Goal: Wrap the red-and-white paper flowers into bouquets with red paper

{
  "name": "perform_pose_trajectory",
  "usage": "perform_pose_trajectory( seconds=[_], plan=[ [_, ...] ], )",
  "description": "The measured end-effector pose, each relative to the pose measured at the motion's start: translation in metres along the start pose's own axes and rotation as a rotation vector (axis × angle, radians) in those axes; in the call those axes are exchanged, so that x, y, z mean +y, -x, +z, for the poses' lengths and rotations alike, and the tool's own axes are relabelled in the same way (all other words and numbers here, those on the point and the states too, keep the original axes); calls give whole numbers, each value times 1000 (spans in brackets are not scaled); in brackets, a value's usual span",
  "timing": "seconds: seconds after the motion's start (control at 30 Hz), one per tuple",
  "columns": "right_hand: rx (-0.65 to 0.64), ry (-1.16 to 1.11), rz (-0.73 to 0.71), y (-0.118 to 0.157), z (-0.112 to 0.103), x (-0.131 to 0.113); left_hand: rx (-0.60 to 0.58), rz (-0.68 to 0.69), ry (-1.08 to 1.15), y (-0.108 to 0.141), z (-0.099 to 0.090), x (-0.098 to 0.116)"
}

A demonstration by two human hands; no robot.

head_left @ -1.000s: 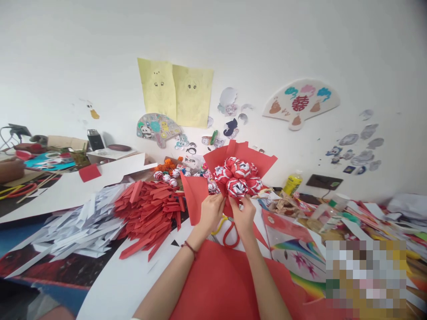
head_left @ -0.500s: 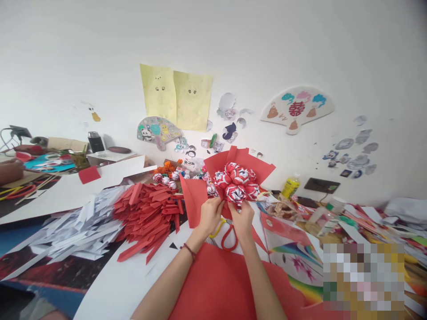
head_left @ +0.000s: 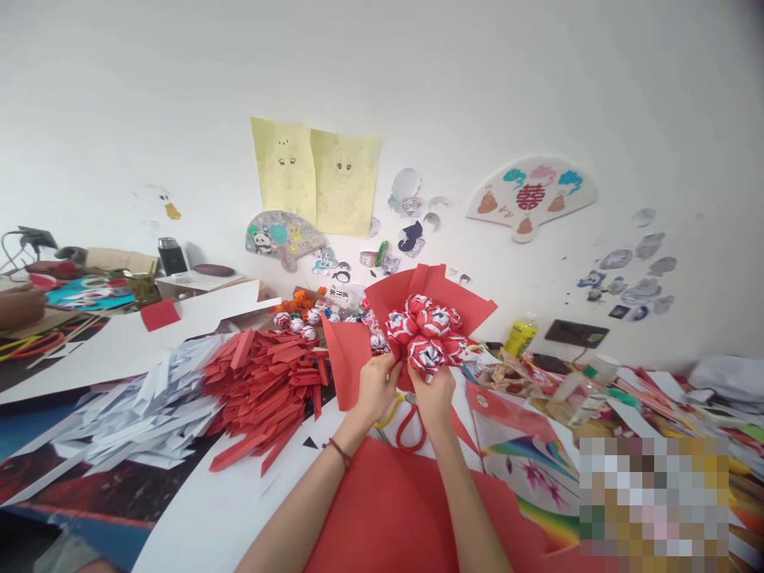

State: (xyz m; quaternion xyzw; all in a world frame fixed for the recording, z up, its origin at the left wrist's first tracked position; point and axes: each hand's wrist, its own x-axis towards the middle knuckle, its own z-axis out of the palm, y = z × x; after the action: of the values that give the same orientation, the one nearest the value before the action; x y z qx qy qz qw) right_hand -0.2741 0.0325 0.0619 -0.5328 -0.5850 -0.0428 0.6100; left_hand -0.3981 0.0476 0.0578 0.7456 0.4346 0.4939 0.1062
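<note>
A bouquet of red-and-white folded paper balls is backed by red wrapping paper. At its base, my left hand pinches the red paper from the left side. My right hand is closed round the lower part of the bouquet, just under the front ball. Scissors with yellow and red handles lie between and beneath my wrists. A large red sheet spreads under my forearms. Another red sheet stands left of my left hand.
Piles of white strips and red strips lie at the left. Smaller paper balls sit behind them. A yellow bottle and clutter are at the right. Another person's hand shows at the far left.
The paper balls have shifted slightly right and down, tilting within the wrapping. Both my hands keep their hold. The other person's hand at the far left has moved a little.
</note>
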Motion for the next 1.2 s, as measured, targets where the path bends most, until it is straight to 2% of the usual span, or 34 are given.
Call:
perform_pose_trajectory(
  seconds=[0.57, 0.77, 0.93, 1.2],
  plan=[
    [-45, 100, -17, -1, -4, 0, 47, -5, 95, -2, -5, 3],
    [-26, 40, -19, -2, -3, 2, 76, -8, 147, -2, -6, 2],
    [-1, 61, 31, 1, -1, 3, 70, -1, 118, -1, -2, -1],
    [53, 54, -13, 4, 2, 3, 99, -15, 15, 1, 3, -6]
  ],
)
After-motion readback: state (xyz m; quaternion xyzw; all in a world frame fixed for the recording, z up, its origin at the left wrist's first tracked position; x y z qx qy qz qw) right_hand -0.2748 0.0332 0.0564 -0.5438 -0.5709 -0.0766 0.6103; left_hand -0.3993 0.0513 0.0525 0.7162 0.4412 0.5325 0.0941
